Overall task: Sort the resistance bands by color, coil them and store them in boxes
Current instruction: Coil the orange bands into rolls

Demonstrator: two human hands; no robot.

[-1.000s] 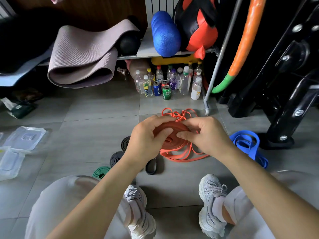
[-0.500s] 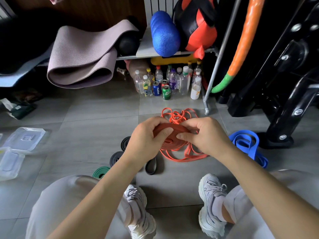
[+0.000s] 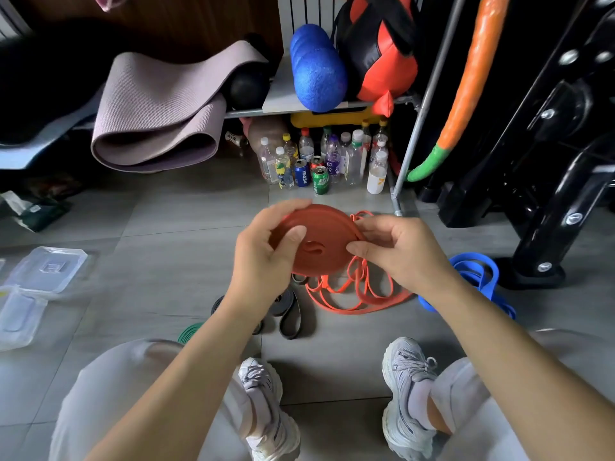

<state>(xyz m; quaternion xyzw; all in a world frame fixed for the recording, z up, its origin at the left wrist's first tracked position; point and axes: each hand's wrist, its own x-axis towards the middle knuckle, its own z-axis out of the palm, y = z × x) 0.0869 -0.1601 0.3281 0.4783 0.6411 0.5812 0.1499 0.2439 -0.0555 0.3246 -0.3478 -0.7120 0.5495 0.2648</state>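
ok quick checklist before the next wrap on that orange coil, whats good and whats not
1. Flat coiled orange rubber band gripped: ok, left hand pinches its left edge, thumb on the face.
2. Right hand on the feeding strand: ok, at the coil's right rim.
3. Coil fully wound: not ok, loose orange band loops trail on the grey floor tiles.
4. Tail free of tangles: cannot tell, loops overlap.
5. Clear plastic boxes ready: cannot tell, blurred at the left edge.
6. Other colours kept apart: ok, blue band lies right, dark coiled bands and green coiled band left.
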